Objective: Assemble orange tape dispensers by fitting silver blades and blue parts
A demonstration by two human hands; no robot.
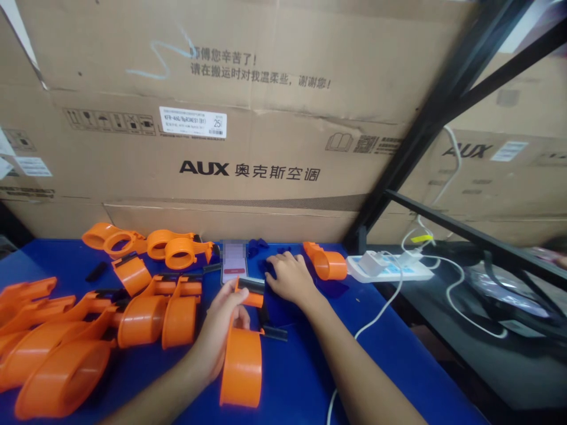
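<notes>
The left hand (217,330) has its grip closed around the narrow end of an orange plastic tape dispenser (241,369), whose wide ring hangs toward the near side of the blue counter (305,366). A black strip with a pale toothed edge (251,285) sits at the held end. The right hand (290,277) is palm down over the counter, fingers bent near some small dark blue pieces (258,245); whether it grasps one I cannot tell, as its fingertips are poorly seen. A phone (234,273) lies just beyond the left hand. More orange dispensers (140,321) crowd the left side, and a white power strip (390,270) lies to the right.
</notes>
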